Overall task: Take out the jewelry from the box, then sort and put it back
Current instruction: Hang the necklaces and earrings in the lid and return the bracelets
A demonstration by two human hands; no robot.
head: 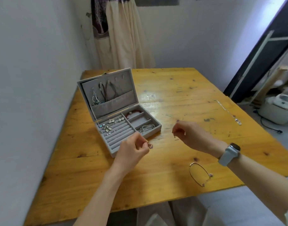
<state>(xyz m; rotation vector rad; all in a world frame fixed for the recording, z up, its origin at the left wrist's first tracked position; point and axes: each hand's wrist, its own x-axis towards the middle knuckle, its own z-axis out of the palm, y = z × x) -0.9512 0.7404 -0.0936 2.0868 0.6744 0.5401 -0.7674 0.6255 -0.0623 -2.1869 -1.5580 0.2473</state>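
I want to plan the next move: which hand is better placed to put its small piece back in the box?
Probably the left hand: it pinches a small piece beside the jewelry box.

No readable text, labels, brands or numbers on anything.

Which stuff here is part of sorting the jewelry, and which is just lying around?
Job: jewelry box, bangle, necklace, small piece in the left hand, small piece in the right hand.
Lying about: curtain, white appliance, wristwatch.
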